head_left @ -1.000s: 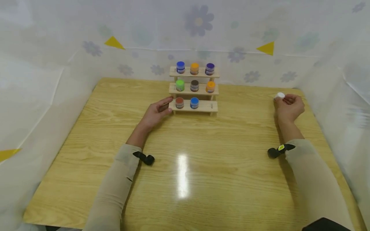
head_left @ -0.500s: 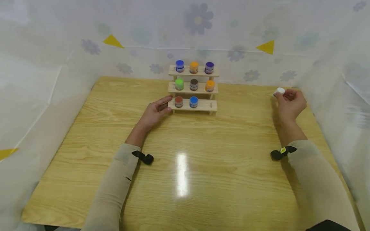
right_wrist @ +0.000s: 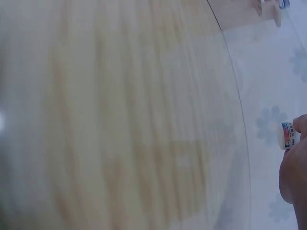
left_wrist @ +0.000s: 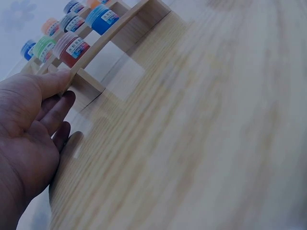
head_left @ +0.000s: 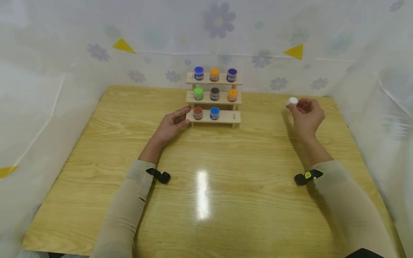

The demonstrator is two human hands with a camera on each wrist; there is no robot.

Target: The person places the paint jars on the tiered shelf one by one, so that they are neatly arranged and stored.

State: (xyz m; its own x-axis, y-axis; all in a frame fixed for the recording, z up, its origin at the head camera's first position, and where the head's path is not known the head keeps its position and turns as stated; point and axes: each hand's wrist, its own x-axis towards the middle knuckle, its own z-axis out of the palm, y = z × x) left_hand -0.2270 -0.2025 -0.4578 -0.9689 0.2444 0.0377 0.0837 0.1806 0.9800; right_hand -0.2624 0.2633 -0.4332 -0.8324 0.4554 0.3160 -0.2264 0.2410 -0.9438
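Note:
In the head view a three-tier wooden display rack (head_left: 224, 117) carries several small paint jars: blue, orange and purple on top, green (head_left: 198, 93), dark brown and orange in the middle, reddish brown (head_left: 198, 113) and blue (head_left: 214, 113) on the bottom tier. My left hand (head_left: 169, 127) grips the left end of the bottom tier; in the left wrist view its thumb (left_wrist: 55, 82) lies against the shelf end, fingers lower down. Away to the right, my right hand (head_left: 308, 116) pinches a white paint jar (head_left: 292, 101) above the table. Its printed label shows in the right wrist view.
The rack stands at the back of the wood-grain table (head_left: 245, 186), close to a white flowered sheet (head_left: 155, 25) that hangs behind and along both sides. On the bottom tier, a small slot mark (head_left: 234, 116) shows right of the blue jar.
My right hand has raised the white jar a little and carried it left toward the rack. The left hand has stayed at the rack's end. The view has shifted slightly.

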